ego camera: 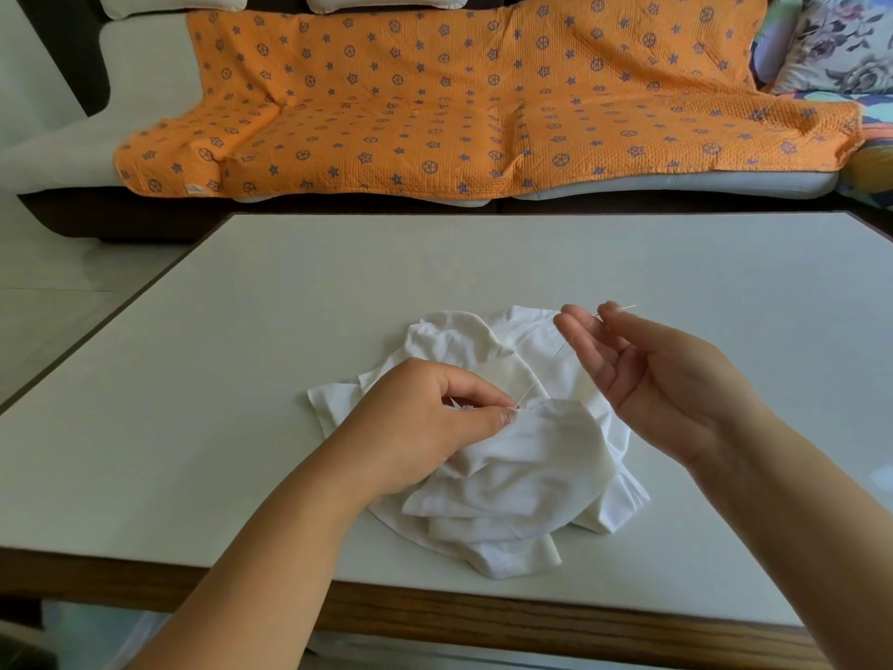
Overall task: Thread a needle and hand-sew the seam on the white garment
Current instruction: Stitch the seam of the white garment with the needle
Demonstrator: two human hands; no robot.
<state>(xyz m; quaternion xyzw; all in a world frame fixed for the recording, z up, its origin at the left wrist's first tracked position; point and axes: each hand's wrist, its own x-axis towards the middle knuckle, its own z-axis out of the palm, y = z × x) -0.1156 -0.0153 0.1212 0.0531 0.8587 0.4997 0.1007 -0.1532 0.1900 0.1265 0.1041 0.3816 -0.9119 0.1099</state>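
White garment (pixel 507 476): crumpled in a loose heap near the front of the counter (pixel 290 331), one fold raised. Needle (pixel 621 309): thin, held nearly level above the far right edge. Thread (pixel 555 355): pale, drawn straight from needle to raised fold.

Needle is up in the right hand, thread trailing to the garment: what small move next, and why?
Probably draw the needle farther away with the right hand: the thread runs from the garment, pinched by the left hand, so the stitch looks not yet pulled snug.
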